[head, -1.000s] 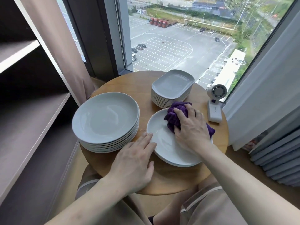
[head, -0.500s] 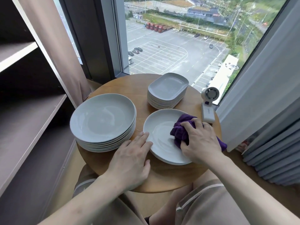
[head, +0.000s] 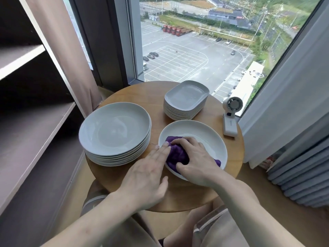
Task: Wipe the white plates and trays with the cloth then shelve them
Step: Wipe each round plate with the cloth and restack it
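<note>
Plate: one white round plate (head: 204, 134) lies flat on the table (head: 142, 93) at about 4 o'clock of the tabletop, closest to the person. It is not yet shelved.
Left hand: the left hand (head: 149, 170) lies flat on the table near 6 o'clock with straight fingers and holds nothing. Its fingertips reach the plate's rim at the plate's 9 o'clock.
Right hand: the right hand (head: 197, 161) is over the near-left part of the plate. Fingers and thumb curl round the bunched cloth and press it down.
Cloth: the purple cloth (head: 175, 152) is wadded inside the plate from about 7 to 9 o'clock. A tail shows past the wrist toward 5 o'clock.
Stack of round plates: the stack of round plates (head: 114, 129) stands at 9 o'clock of the tabletop, just beside the plate and apart from it.
Stack of trays: the stack of trays (head: 187, 97) stands at 12 to 1 o'clock, just beyond the plate. I cannot tell whether they touch.
Fan: a small white fan (head: 231, 114) stands upright at the 3 o'clock edge.
Shelf: the shelf (head: 32, 129) stands off the table's 9 o'clock side.
Step in hand: judged to be wiping the first plate's inside. Both stacks are on the table, so the task looks early.
Next move: likely carry the stroke round the unwiped far side while the left hand steadies the rim, then lift the plate across to the shelf.
Change: half a second ago the cloth sat at the plate's 3 o'clock. It has since swept to the near-left side, and the left hand has stayed at the rim.
</note>
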{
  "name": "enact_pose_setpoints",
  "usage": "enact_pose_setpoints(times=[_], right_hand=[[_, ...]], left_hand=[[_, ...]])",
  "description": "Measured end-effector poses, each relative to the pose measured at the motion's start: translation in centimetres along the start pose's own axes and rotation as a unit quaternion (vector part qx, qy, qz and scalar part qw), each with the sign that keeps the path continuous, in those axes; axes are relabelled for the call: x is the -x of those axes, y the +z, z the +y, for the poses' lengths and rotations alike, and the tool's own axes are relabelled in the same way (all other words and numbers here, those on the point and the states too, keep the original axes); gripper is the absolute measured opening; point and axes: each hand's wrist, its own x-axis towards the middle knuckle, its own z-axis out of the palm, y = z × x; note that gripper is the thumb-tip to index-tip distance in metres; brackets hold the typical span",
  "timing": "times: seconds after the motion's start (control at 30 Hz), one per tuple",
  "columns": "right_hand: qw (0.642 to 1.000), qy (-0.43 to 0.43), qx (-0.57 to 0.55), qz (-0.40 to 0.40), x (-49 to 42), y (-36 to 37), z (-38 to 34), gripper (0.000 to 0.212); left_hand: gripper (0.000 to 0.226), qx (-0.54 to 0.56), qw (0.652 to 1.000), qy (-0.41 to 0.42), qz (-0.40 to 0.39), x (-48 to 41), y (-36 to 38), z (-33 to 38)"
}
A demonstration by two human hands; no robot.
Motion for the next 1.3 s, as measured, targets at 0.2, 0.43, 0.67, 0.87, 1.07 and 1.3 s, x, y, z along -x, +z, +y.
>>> enact_pose_setpoints(times=[0.2,0.43,0.67,0.87,1.07,1.3], right_hand=[[0.999,-0.032,-0.022,0.024,-2.4,0.6,0.2,0.066],[0.993,-0.006,0.063,0.095,-4.8,0.8,0.6,0.069],[0.956,0.049,0.247,0.148,-5.7,-0.2,1.8,0.055],[0.939,0.063,0.319,0.112,-3.5,-2.8,3.9,0.057],[0.96,0.076,0.262,0.058,-0.8,-4.0,4.1,0.06],[0.989,0.043,0.141,0.004,1.5,-3.8,3.4,0.07]], left_hand=[[0.084,0.006,1.0,-0.016,0.001,-0.1,0.0,-0.7],[0.077,-0.039,0.999,-0.014,-0.024,-0.2,0.3,-0.5],[0.065,-0.081,0.996,-0.015,-0.037,-0.2,0.2,-0.5],[0.062,-0.079,0.996,-0.026,-0.033,-0.3,0.3,-0.4],[0.064,-0.056,0.997,-0.028,-0.039,-0.2,0.4,-0.6],[0.066,-0.033,0.999,-0.017,-0.036,-0.3,0.4,-0.7]])
